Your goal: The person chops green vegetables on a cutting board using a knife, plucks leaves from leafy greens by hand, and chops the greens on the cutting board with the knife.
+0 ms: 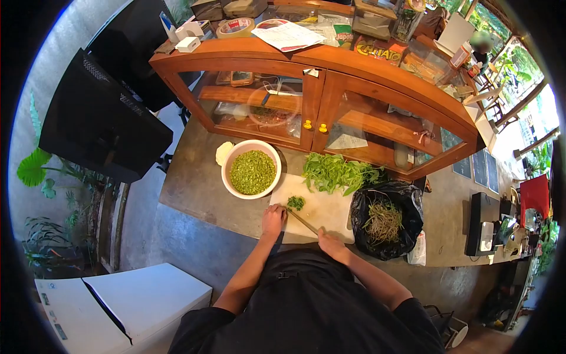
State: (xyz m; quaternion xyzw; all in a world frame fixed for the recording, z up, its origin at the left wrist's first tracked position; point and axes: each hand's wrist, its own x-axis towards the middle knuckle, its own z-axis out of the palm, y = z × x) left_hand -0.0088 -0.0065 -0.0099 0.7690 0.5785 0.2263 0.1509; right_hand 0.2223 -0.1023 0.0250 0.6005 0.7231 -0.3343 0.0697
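A knife (pixel 302 220) lies slantwise over a white cutting board (pixel 327 207). My right hand (pixel 332 243) is closed around its handle at the lower right. At the other end, my left hand (pixel 273 220) has its fingers bent together at the blade's tip, by the board's left edge. Just beyond the tip sits a small pile of chopped green leaves (pixel 296 203). Whole leafy greens (pixel 339 172) are heaped along the board's far edge. A pale bowl (pixel 225 172) full of finely cut green pieces (pixel 252 171) stands to the upper left of my left hand.
Right of the board, a black plastic bag (pixel 407 233) holds stripped stems (pixel 382 223). A whitish lump (pixel 224 153) is beside the bowl. A wooden glass-door cabinet (pixel 318 112) bounds the table's far side. A white refrigerator (pixel 141 298) stands at lower left, and a person sits far right.
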